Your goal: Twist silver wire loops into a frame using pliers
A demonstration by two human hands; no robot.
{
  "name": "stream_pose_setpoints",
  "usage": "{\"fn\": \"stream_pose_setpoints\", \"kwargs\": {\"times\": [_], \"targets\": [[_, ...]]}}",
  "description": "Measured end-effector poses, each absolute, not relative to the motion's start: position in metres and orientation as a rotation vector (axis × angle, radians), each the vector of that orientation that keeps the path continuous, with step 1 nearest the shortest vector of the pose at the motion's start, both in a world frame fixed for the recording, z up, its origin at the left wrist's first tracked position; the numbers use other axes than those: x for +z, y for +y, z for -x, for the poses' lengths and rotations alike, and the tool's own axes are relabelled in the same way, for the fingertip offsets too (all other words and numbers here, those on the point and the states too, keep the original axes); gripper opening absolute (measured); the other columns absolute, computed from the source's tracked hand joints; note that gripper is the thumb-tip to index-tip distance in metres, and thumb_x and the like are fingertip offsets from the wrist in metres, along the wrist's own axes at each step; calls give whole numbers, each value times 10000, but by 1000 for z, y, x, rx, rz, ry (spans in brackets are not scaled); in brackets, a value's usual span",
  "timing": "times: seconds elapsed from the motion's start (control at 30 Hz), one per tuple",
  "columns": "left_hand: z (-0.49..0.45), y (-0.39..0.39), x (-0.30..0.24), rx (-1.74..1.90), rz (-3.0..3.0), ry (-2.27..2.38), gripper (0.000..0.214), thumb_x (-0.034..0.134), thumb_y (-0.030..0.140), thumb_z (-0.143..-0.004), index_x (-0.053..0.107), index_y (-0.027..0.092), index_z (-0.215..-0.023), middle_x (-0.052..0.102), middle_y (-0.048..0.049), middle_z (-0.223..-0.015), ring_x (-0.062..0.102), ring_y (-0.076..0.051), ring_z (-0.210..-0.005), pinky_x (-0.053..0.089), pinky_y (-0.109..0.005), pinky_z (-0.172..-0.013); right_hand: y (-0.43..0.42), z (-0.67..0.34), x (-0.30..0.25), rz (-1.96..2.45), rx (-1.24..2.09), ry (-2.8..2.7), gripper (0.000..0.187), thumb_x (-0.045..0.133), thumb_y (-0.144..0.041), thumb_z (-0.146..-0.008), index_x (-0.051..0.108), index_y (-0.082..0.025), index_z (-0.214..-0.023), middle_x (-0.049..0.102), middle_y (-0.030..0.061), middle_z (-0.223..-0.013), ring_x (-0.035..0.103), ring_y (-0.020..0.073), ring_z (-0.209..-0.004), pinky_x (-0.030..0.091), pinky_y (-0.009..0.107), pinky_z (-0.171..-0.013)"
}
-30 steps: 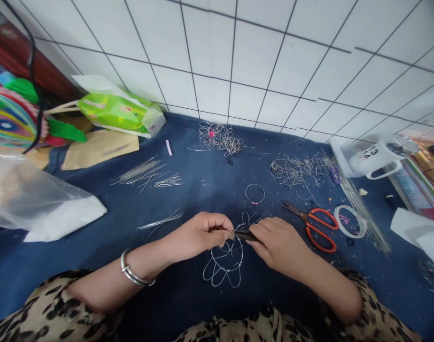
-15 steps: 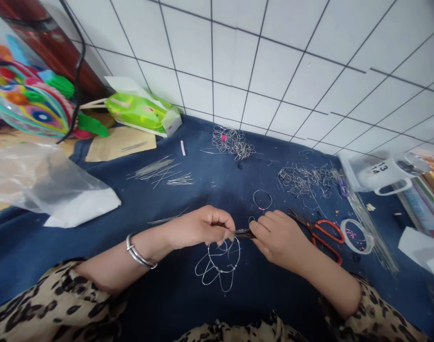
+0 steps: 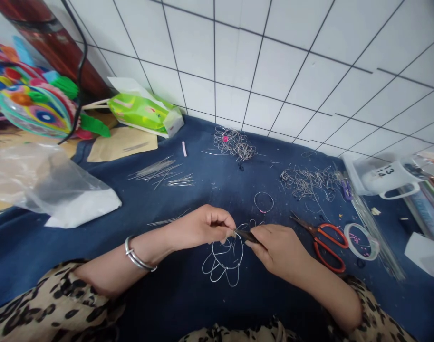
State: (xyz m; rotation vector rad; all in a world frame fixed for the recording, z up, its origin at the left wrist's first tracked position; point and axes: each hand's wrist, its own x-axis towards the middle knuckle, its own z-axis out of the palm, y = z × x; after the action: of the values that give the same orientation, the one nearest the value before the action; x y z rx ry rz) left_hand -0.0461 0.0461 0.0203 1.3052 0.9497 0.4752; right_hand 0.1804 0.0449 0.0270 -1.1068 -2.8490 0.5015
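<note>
Between thumb and fingers, my left hand [image 3: 211, 225] pinches the top of a silvery wire ring [image 3: 225, 269] with several wire loops bent out from it. The ring hangs just above the blue cloth. My right hand [image 3: 279, 247] is closed around a pair of dark pliers [image 3: 250, 236], whose jaws meet the wire at my left fingertips. What exactly the jaws grip is too small to make out. Thin wire curls up behind the pliers. Beyond my hands lies a small wire hoop [image 3: 264, 203] with pink beads on it.
Orange-handled scissors [image 3: 329, 242] and a round dish of pink beads [image 3: 361, 241] lie at the right. Tangled wire [image 3: 234, 144] sits by the tiled wall, with another wire heap [image 3: 305, 183] nearer the white mug [image 3: 391, 179]. Straight wire pieces [image 3: 156, 170] and a plastic bag [image 3: 53, 185] are at left.
My right hand has turned and dropped slightly, so the pliers now slant down to the right. The wire ring has swung a little to the right. My left hand keeps its pinch.
</note>
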Motion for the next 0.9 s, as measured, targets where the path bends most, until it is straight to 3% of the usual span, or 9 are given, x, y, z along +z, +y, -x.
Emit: {"fn": "stream_pose_setpoints", "kwargs": {"times": [0.3,0.57,0.9], "targets": [[40,41,22,522,-1628,1037,166,476,228,-829,600,129,-779,502,19,-646,415,-80,-565,333,-197,-526,48,-182,39,1302,1046,-2753,268,403,-378,-887,434,-190,-699,517,-41,-625,452,72,-550,256,202,-521],[39,43,16,516,-1287,991,180,512,299,-830,585,135,-836,475,36,-623,387,-70,-528,323,-190,-496,46,-180,30,1337,782,-2751,206,414,-345,-880,462,-188,-756,537,-13,-690,482,102,-629,280,217,-573],[33,37,8,652,-1130,1017,158,576,292,-798,606,137,-809,472,39,-597,394,-73,-538,316,-197,-507,42,-180,27,1374,798,-2690,217,414,-355,-880,466,-188,-751,528,-17,-682,475,99,-604,294,216,-562]]}}
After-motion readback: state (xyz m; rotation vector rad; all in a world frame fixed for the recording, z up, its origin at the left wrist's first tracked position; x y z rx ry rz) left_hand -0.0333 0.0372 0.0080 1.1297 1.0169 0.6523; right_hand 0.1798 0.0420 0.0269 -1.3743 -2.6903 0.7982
